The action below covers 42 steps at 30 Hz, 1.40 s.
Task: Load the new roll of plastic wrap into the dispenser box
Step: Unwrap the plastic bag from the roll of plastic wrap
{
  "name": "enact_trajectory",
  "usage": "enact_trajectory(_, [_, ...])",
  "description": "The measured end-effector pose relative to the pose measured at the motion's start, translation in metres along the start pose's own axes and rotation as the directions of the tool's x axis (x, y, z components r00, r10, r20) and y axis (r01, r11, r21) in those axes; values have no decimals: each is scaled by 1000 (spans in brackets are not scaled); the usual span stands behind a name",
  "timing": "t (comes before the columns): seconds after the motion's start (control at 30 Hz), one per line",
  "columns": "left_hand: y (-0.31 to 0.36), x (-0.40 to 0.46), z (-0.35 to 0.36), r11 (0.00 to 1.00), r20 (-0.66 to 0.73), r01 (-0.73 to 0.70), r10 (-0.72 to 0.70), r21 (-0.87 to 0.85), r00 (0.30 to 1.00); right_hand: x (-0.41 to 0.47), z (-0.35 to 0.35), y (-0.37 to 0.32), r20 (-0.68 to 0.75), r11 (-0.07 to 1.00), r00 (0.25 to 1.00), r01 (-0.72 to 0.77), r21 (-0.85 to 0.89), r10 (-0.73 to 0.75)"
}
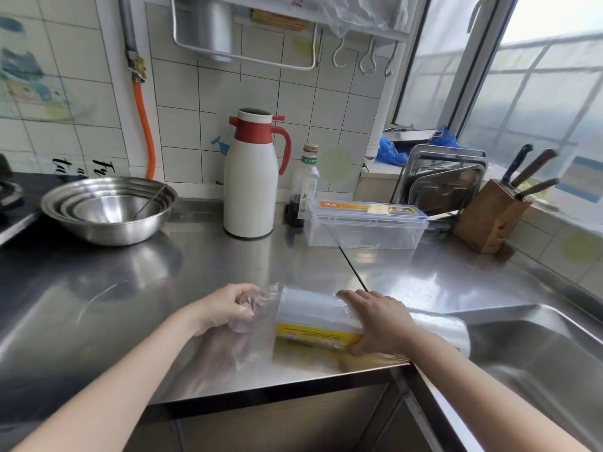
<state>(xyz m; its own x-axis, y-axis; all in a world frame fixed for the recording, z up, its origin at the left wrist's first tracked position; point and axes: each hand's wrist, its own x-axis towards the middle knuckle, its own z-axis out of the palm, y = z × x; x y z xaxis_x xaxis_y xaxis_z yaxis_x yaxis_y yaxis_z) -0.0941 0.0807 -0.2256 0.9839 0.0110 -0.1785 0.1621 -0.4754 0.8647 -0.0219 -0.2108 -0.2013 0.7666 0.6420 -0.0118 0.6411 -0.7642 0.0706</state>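
Observation:
A roll of plastic wrap [313,313] with a yellow label lies across the steel counter near its front edge, still inside a thin clear wrapper. My right hand [378,321] grips the roll around its middle. My left hand [228,306] pinches the loose crumpled end of the wrapper [257,298] at the roll's left end. The clear dispenser box [365,225], lid shut with an orange and yellow label on top, stands at the back of the counter, well beyond both hands.
A white and red thermos jug [251,177] and a small bottle [305,184] stand left of the box. Stacked steel bowls [109,208] sit at the left. A knife block [492,213] and steel trays [440,181] are at the right, a sink [535,360] at the lower right.

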Motion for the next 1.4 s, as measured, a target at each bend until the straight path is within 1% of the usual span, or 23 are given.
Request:
enact_trajectory(0.03, [-1, 0, 0, 997, 29, -4, 2, 75, 1000, 0, -1, 0, -3, 1000, 1000, 0, 0, 0])
enact_trajectory(0.07, [-1, 1, 3, 987, 30, -21, 17, 161, 999, 0, -1, 0, -5, 1000, 1000, -2, -2, 2])
enact_trajectory(0.13, [-2, 7, 10, 948, -4, -60, 64, 313, 998, -1, 0, -1, -9, 1000, 1000, -4, -4, 4])
enact_trajectory(0.23, [-2, 14, 17, 908, -67, -66, 103, 413, 992, -1, 2, -1, -6, 1000, 1000, -11, 4, 11])
enact_trajectory(0.3, [-3, 17, 18, 895, -154, -60, 142, 442, 978, 0, 2, 0, -2, 1000, 1000, -15, 9, 15])
enact_trajectory(0.37, [-8, 18, 16, 926, -279, -53, 167, 374, 946, 1, 3, 0, 0, 1000, 1000, -18, 7, 18])
enact_trajectory(0.43, [-13, 20, 14, 961, -358, -35, 137, 276, 924, 1, 4, 1, -4, 1000, 1000, -20, 1, 20])
enact_trajectory(0.53, [-17, 22, 12, 990, -423, 52, 9, 134, 906, 2, 6, 2, -8, 1000, 1000, -22, 1, 22])
enact_trajectory(0.67, [-16, 24, 11, 985, -479, 172, -163, -25, 863, 4, 6, 3, 19, 1000, 999, -28, 6, 28])
enact_trajectory(0.7, [-15, 24, 12, 979, -500, 194, -199, -63, 843, 5, 5, 3, 27, 999, 999, -31, 10, 30])
enact_trajectory(0.77, [-12, 25, 9, 962, -569, 205, -273, -181, 776, 5, 4, 3, 39, 999, 999, -34, 12, 34])
enact_trajectory(0.83, [-6, 23, 5, 929, -613, 168, -347, -331, 709, 6, 2, 2, 64, 999, 997, -38, 13, 37])
enact_trajectory(0.87, [-1, 21, 3, 931, -645, 146, -339, -335, 685, 6, -1, 1, 82, 999, 996, -39, 13, 38])
enact_trajectory(0.9, [4, 18, 2, 949, -672, 156, -306, -275, 674, 6, -3, 0, 104, 999, 994, -40, 15, 39])
enact_trajectory(0.97, [17, 13, 4, 976, -715, 194, -202, -94, 670, 6, -8, -2, 152, 999, 988, -41, 16, 38])
enact_trajectory(1.0, [25, 10, 7, 981, -713, 194, -139, -3, 687, 6, -11, -3, 171, 999, 985, -38, 6, 36])
enact_trajectory(1.07, [40, 8, 15, 969, -652, 173, -16, 177, 758, 6, -17, -5, 199, 998, 979, -38, -53, 48])
enact_trajectory(1.13, [56, 7, 25, 921, -540, 122, 106, 370, 835, 7, -22, -7, 208, 991, 976, -41, -131, 68])
enact_trajectory(1.17, [65, 7, 31, 887, -473, 78, 167, 455, 865, 5, -24, -6, 199, 990, 977, -51, -130, 76])
enact_trajectory(1.23, [82, 7, 47, 810, -323, -22, 259, 586, 910, -2, -26, 0, 169, 994, 980, -105, -10, 105])
enact_trajectory(1.3, [96, 9, 64, 725, -161, -124, 311, 678, 937, -16, -27, 13, 109, 970, 976, -201, 136, 187])
enact_trajectory(1.37, [108, 15, 85, 658, 0, -211, 305, 722, 952, -34, -27, 32, 26, 922, 950, -307, 234, 310])
enact_trajectory(1.4, [112, 18, 96, 631, 66, -241, 289, 738, 955, -43, -26, 42, 5, 890, 929, -357, 285, 371])
